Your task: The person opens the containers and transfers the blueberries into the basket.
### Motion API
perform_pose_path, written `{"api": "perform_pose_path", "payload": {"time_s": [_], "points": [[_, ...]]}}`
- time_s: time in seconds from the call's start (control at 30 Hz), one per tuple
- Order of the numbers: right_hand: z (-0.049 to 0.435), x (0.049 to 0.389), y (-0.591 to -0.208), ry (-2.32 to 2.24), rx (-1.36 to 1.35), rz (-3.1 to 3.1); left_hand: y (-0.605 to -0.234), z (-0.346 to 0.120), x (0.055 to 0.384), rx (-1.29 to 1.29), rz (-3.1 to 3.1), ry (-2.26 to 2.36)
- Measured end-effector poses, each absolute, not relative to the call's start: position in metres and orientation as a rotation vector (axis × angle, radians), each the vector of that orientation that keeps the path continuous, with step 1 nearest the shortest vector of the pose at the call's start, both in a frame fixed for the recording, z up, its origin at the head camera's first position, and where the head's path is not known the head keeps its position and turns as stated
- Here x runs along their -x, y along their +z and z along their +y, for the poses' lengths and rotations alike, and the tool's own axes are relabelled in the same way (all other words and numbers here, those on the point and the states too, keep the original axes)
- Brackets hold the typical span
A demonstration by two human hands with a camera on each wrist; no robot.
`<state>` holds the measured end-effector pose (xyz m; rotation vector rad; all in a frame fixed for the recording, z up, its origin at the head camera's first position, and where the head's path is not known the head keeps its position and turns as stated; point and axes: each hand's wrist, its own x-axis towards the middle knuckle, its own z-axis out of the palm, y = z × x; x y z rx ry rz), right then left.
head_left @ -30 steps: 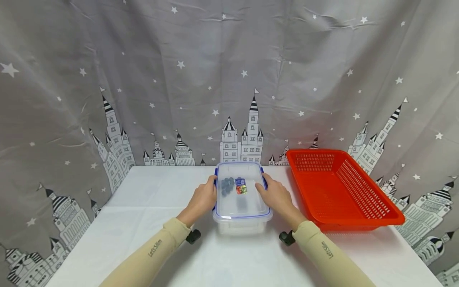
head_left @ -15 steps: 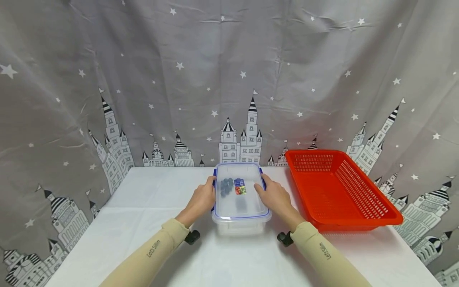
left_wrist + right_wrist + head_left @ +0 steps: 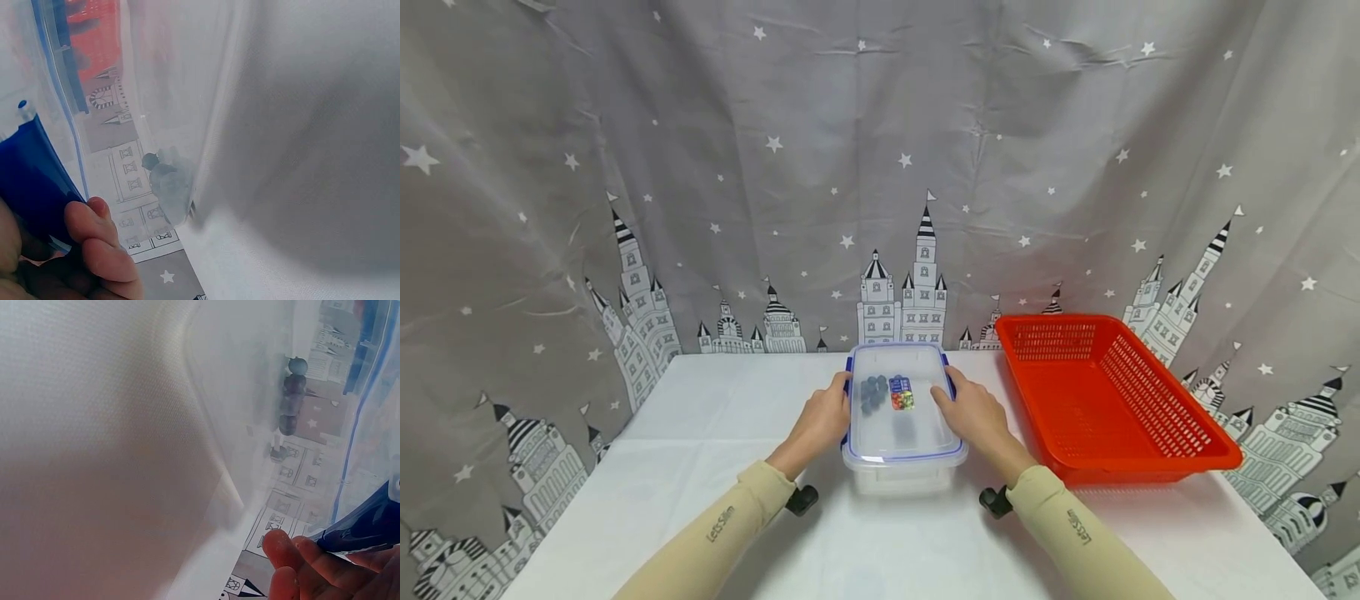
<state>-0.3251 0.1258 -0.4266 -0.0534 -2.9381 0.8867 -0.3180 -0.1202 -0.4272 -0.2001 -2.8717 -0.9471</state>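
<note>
A clear plastic food container (image 3: 904,481) with a blue-edged lid (image 3: 880,437) stands on the white table, longer side away from me. Dark round fruits like grapes (image 3: 872,392) show through the lid beside a colourful label (image 3: 902,393). My left hand (image 3: 822,417) holds the container's left side, its fingertips at the end of a blue clip (image 3: 37,181) that slants outward. On the opposite side, my right hand (image 3: 981,417) grips with the thumb over the lid and fingers by another slanting blue clip (image 3: 359,522). Both hands' fingers are largely hidden from above.
A red perforated plastic basket (image 3: 1097,408) stands right of the container, close beyond my right forearm. Behind the white table (image 3: 715,417) hangs a grey curtain (image 3: 737,167) printed with stars and castles.
</note>
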Motion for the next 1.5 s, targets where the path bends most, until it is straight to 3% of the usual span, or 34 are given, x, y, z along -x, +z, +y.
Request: {"api": "perform_pose_path", "payload": {"time_s": [0.5,0.97,1.5], "points": [[0.125,0.324,-0.428,0.868,0.039,-2.935,-0.439,-0.132,0.316,0.164,-2.773,-1.001],[0.126,0.324,-0.43,0.903,0.05,-2.933,-0.435,-0.139,0.316,0.138,-2.774,-0.715],[0.125,0.322,-0.431,0.924,0.068,-2.92,-0.422,-0.108,0.309,0.208,-2.793,-0.642]]}}
